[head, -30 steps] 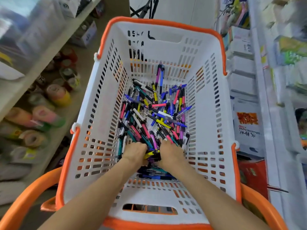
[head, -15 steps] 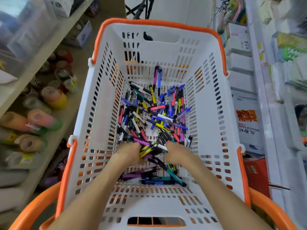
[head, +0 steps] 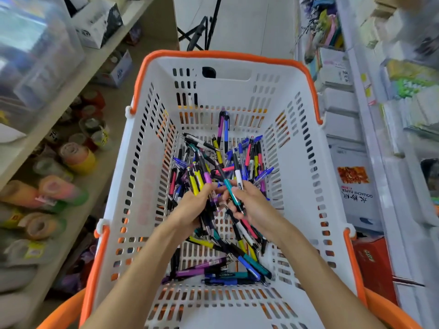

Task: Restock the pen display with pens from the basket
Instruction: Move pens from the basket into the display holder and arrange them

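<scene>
Stationery shelving flanks a narrow aisle on both sides; between the shelves sits a white basket (head: 142, 186) with an orange rim, directly below the viewpoint.

Both hands are inside the basket, raised above its floor. Left hand (head: 193, 205) grips a bunch of pens (head: 198, 180), fingers curled round the barrels, yellow and purple ends fanning up and away from the palm. Right hand (head: 251, 205) grips a second bunch (head: 234, 188), a teal pen and a white one foremost, with more barrels trailing below toward the wrist. The two bunches touch or nearly touch between the hands; the exact contact cannot be told.

Loose pens (head: 240, 153) lie just beyond the fingertips, heaped across one another with no common direction. A smaller scatter (head: 223, 271) lies beneath the forearms, long axes mostly crosswise to the arms.

Pen display is not identifiable in view; shelving on the right is blurred. Judgement: the gathered bunches must be lifted up and out, and neither hand is clearly nearer.
</scene>
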Demonstrator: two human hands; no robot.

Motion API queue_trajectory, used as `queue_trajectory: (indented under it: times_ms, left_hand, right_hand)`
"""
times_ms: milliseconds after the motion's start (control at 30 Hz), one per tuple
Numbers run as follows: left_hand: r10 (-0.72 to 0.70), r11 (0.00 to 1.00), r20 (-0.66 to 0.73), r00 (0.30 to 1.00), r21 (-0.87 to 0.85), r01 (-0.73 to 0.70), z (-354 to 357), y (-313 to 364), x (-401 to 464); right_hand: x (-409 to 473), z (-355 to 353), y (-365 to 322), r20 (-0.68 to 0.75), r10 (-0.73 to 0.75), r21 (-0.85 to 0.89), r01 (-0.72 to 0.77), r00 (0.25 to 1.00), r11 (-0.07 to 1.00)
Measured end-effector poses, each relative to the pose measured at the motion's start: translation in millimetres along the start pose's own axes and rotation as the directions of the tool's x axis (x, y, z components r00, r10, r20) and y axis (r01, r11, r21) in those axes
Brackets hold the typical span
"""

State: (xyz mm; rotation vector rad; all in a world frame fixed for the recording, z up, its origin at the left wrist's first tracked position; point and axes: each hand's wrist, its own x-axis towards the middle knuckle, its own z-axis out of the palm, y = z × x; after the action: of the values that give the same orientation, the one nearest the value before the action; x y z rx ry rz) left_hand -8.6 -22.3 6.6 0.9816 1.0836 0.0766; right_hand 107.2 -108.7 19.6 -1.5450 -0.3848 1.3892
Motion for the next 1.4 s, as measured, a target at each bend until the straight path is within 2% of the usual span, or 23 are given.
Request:
queue_trajectory:
  times_ms: [167, 267, 367, 467, 600, 733, 867, 1000, 1100, 1200, 1300, 1367, 1400]
  left_hand:
    - [0.035, 0.992, -0.12, 0.992, -0.118, -0.049, 1, 0, 1]
    - [0.054, 0.976, -0.061, 0.997, -0.206, -0.066, -2, 2, 0]
    - [0.035, 0.975, 0.004, 0.999, -0.22, -0.033, -6, 4, -4]
    - [0.085, 0.965, 0.013, 0.996, -0.248, -0.079, -6, 6, -6]
    - [0.119, 0.962, -0.116, 0.986, -0.234, -0.144, -5, 5, -6]
    - [0.127, 0.975, -0.18, 0.975, -0.157, -0.156, -4, 4, -7]
    - [0.122, 0.978, -0.143, 0.982, -0.151, -0.143, -12, 4, -5]
    - [0.076, 0.935, 0.038, 0.996, -0.349, -0.058, -28, 12, -6]
    - [-0.013, 0.986, 0.108, 0.994, -0.162, 0.031, -35, 17, -10]
    - [-0.124, 0.99, 0.222, 0.967, -0.03, 0.134, -39, 18, -12]
    - [-0.314, 0.947, 0.401, 0.861, 0.196, 0.254, -35, 17, -17]
    - [-0.424, 0.883, 0.432, 0.796, 0.395, 0.256, -32, 15, -17]
    - [-0.444, 0.865, 0.448, 0.776, 0.44, 0.241, -32, 14, -17]
  right_hand:
    - [-3, 5, -2, 0.006, -0.092, -0.04, 0.093, 0.996, 0.995]
    - [-4, 2, -3, 0.006, -0.102, -0.055, 0.102, 0.995, 0.993]
    - [-5, 2, -3, 0.002, -0.115, -0.056, 0.115, 0.993, 0.992]
    - [-6, 1, -3, -0.012, -0.133, -0.072, 0.131, 0.991, 0.989]
    - [-8, 0, -4, -0.001, -0.118, -0.091, 0.117, 0.993, 0.989]
    - [-7, 6, 2, 0.029, -0.077, -0.287, 0.082, 0.997, 0.954]
    - [-10, 5, 0, 0.021, -0.104, -0.406, 0.104, 0.994, 0.908]
    - [-17, -19, -20, -0.036, -0.133, -0.498, 0.097, 0.99, 0.862]
    - [-27, -37, -32, 0.095, -0.056, -0.495, 0.096, 0.994, 0.864]
    - [-35, -41, -35, 0.215, 0.116, -0.611, 0.041, 0.97, 0.79]
    - [-35, -37, -31, 0.266, 0.258, -0.712, 0.009, 0.929, 0.703]
    - [-33, -34, -29, 0.219, 0.27, -0.711, -0.036, 0.937, 0.702]
    - [-32, -34, -29, 0.197, 0.269, -0.708, -0.053, 0.943, 0.704]
